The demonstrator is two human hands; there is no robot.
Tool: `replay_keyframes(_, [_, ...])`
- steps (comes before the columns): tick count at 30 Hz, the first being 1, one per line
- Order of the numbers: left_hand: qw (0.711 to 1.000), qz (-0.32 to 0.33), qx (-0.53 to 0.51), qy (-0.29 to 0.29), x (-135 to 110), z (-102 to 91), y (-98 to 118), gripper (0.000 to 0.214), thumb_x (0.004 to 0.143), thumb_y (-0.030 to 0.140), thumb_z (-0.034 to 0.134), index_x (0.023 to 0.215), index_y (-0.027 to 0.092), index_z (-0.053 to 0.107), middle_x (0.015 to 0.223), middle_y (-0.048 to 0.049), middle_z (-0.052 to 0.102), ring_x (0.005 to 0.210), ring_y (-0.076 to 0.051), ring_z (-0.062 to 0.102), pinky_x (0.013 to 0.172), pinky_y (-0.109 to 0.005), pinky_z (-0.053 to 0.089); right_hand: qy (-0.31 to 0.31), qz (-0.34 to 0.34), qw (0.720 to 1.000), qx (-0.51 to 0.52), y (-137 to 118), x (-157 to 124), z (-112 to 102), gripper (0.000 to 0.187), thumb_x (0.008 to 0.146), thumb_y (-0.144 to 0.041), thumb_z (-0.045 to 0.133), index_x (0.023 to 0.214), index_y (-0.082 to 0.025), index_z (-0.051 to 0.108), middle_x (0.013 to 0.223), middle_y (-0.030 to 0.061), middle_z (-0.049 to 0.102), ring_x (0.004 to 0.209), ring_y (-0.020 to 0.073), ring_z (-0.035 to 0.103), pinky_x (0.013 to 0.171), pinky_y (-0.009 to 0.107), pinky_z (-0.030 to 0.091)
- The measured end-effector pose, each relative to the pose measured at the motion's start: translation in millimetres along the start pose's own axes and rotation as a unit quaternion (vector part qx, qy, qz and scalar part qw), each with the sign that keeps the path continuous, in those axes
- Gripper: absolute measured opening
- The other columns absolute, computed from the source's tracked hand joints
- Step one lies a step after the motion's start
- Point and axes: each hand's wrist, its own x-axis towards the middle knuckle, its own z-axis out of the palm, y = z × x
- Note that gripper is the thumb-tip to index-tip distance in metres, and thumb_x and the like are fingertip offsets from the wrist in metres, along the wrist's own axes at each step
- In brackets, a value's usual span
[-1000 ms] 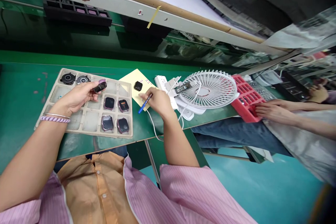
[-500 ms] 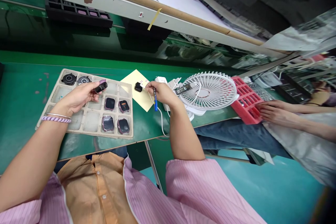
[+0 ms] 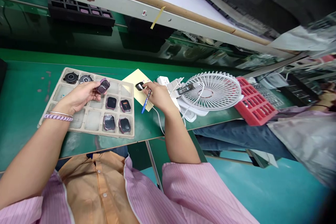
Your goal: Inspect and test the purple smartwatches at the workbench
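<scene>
My left hand point(image 3: 80, 98) is closed on a purple-cased smartwatch point(image 3: 104, 86) above the beige compartment tray point(image 3: 91, 133). Its face is turned up, with small light lettering on the dark screen. In my right hand point(image 3: 160, 97) a blue pen point(image 3: 146, 102) is held, tip pointing down and left. The fingertips of that hand also pinch a small white piece, too small to make out, against or just beside a black watch-like piece point(image 3: 139, 85) on the yellow paper point(image 3: 131, 77). Several smartwatches point(image 3: 109, 122) and two round black watch bodies point(image 3: 70, 77) lie in the tray.
Right of my right hand are a white power strip point(image 3: 163, 80), a white cable point(image 3: 158, 119) and a white fan point(image 3: 207, 91) with a dark device point(image 3: 186, 89) on it. A red tray point(image 3: 256, 101) stands farther right, beside another person. A shelf edge point(image 3: 183, 12) crosses above the bench.
The smartwatch in my left hand has turned so its screen faces up. My right hand has shifted slightly left to the black piece, and the pen has tilted. The other person's hands have left the red tray.
</scene>
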Motion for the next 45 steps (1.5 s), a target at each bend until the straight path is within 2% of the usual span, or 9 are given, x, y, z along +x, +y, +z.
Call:
replay_keyframes(4, [1.0, -0.004, 0.006, 0.002, 0.8, -2.2, -0.9, 0.023, 0.097, 0.022, 0.056, 0.087, 0.008, 0.071, 0.086, -0.0137, 0.074, 0.064, -0.016, 0.062, 0.067, -0.029, 0.052, 0.015, -0.038, 0.997, 0.07, -20.0, -6.6, -9.0, 0.024, 0.102, -0.022, 0.056, 0.118, -0.016, 0.073, 0.11, 0.0157, 0.075, 0.108, 0.0365, 0.068, 0.092, 0.043, 0.051])
replay_keyframes(8, [1.0, -0.001, 0.004, -0.003, 1.7, -4.0, -2.2, 0.022, 0.095, 0.023, 0.058, 0.086, 0.009, 0.071, 0.086, -0.014, 0.075, 0.063, -0.016, 0.063, 0.068, -0.029, 0.053, -0.044, -0.133, 0.978, 0.157, -36.2, -15.9, -20.1, 0.027, 0.109, -0.029, 0.05, 0.118, -0.02, 0.075, 0.116, 0.0116, 0.075, 0.108, 0.0313, 0.07, 0.093, 0.038, 0.052])
replay_keyframes(17, [1.0, 0.004, 0.007, -0.005, 0.5, -1.2, -1.1, 0.02, 0.093, 0.025, 0.062, 0.085, 0.009, 0.071, 0.084, -0.0107, 0.073, 0.062, -0.015, 0.061, 0.065, -0.028, 0.051, -0.013, -0.041, 0.995, -0.089, -23.3, -24.2, -18.3, 0.066, 0.091, 0.005, 0.041, 0.147, -0.02, 0.065, 0.142, 0.0208, 0.06, 0.122, 0.0394, 0.064, 0.095, 0.051, 0.052])
replay_keyframes(22, [0.999, 0.015, 0.028, -0.007, 3.9, -4.4, -3.8, 0.022, 0.095, 0.026, 0.059, 0.085, 0.009, 0.07, 0.083, -0.0101, 0.071, 0.065, -0.015, 0.061, 0.067, -0.028, 0.051, -0.034, -0.238, 0.967, 0.084, -57.3, -32.3, -21.0, 0.032, 0.106, -0.017, 0.05, 0.129, -0.017, 0.072, 0.119, 0.0152, 0.069, 0.113, 0.0317, 0.067, 0.094, 0.046, 0.057])
replay_keyframes(25, [0.999, 0.008, 0.05, -0.001, 4.3, -3.2, -3.5, 0.025, 0.097, 0.025, 0.055, 0.082, 0.01, 0.069, 0.078, -0.0092, 0.069, 0.062, -0.015, 0.059, 0.065, -0.027, 0.049, -0.057, -0.296, 0.941, 0.153, -65.8, -29.6, -21.3, 0.033, 0.108, -0.017, 0.046, 0.126, -0.019, 0.073, 0.122, 0.0135, 0.07, 0.113, 0.0284, 0.068, 0.098, 0.045, 0.058])
replay_keyframes(30, [0.997, 0.003, 0.073, -0.008, 0.0, -2.6, 1.3, 0.028, 0.099, 0.026, 0.052, 0.083, 0.009, 0.068, 0.07, -0.0077, 0.066, 0.056, -0.013, 0.055, 0.059, -0.026, 0.046, -0.011, -0.158, 0.986, 0.052, -66.1, 18.8, -4.7, 0.055, 0.105, -0.012, 0.043, 0.16, -0.015, 0.049, 0.161, 0.0178, 0.048, 0.15, 0.0338, 0.044, 0.119, 0.057, 0.042])
replay_keyframes(35, [0.993, 0.076, 0.091, 0.01, -4.3, -14.9, 7.7, 0.027, 0.101, 0.034, 0.055, 0.093, 0.011, 0.067, 0.076, -0.0076, 0.069, 0.058, -0.013, 0.055, 0.06, -0.024, 0.045, -0.124, -0.075, 0.983, -0.115, -100.2, 58.1, 5.6, 0.039, 0.116, -0.025, 0.042, 0.142, -0.011, 0.067, 0.134, 0.0176, 0.069, 0.125, 0.0331, 0.065, 0.108, 0.044, 0.047])
replay_keyframes(40, [0.941, 0.157, 0.293, 0.064, -7.5, -22.4, 10.5, 0.029, 0.103, 0.037, 0.051, 0.085, 0.016, 0.062, 0.079, -0.0064, 0.071, 0.066, -0.016, 0.061, 0.066, -0.026, 0.048, -0.133, -0.085, 0.976, -0.149, -123.7, 48.4, 5.4, 0.037, 0.116, -0.035, 0.044, 0.129, -0.016, 0.072, 0.129, 0.0146, 0.07, 0.115, 0.0333, 0.069, 0.09, 0.038, 0.053])
replay_keyframes(45, [0.813, 0.144, 0.545, 0.147, -23.1, -13.5, 16.2, 0.031, 0.102, 0.034, 0.045, 0.086, 0.017, 0.066, 0.096, -0.0127, 0.074, 0.095, -0.029, 0.07, 0.086, -0.037, 0.052, -0.146, -0.08, 0.972, -0.163, -137.8, 28.7, 1.7, 0.039, 0.114, -0.027, 0.042, 0.146, -0.013, 0.058, 0.125, 0.0193, 0.073, 0.113, 0.0372, 0.071, 0.088, 0.041, 0.055])
